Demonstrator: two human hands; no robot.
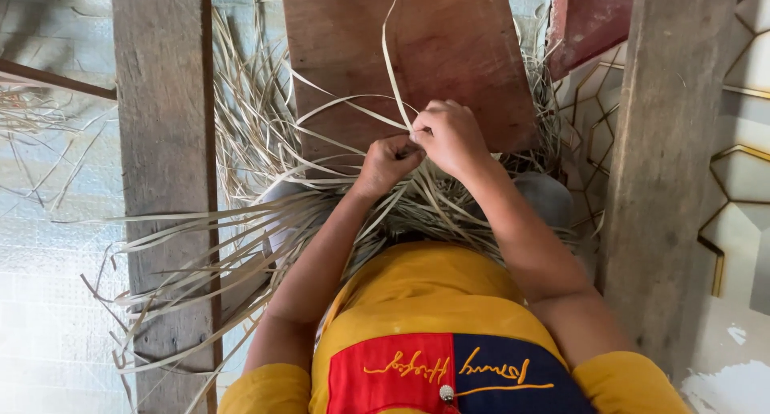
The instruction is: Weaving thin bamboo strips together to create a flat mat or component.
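My left hand (385,164) and my right hand (449,135) meet in front of me, both closed on thin pale straw strips (391,69). One long strip rises from the fingers up past the top of the view. Other strips loop out to the left over a brown wooden board (465,45). A thick bundle of loose straw strips (216,237) lies across my lap and fans out to the left.
A weathered wooden post (164,125) stands at the left and another wooden post (666,165) at the right. More dry straw (249,117) is piled behind the board. A tiled wall with gold lines (742,165) is at far right.
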